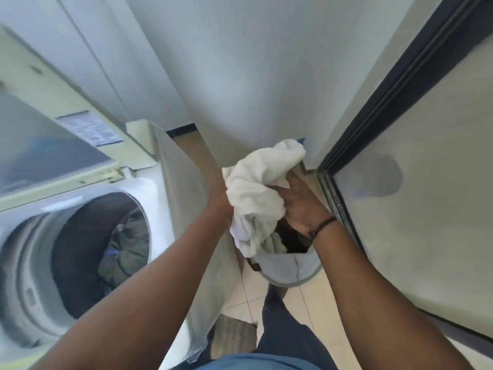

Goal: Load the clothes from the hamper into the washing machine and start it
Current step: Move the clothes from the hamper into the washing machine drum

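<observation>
Both hands, the right hand [298, 206] curled tight and the left hand [220, 201] half hidden, lift a white cloth [256, 198] above the hamper [290, 271]; next it should swing left into the open washing machine [80, 249].

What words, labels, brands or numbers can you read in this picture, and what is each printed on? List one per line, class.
Sticker on the washing machine's raised lid: printed lines and symbols, too blurred to read.
Small embossed plate on the tub rim: too small to read.
Nothing else carries readable text.
</observation>
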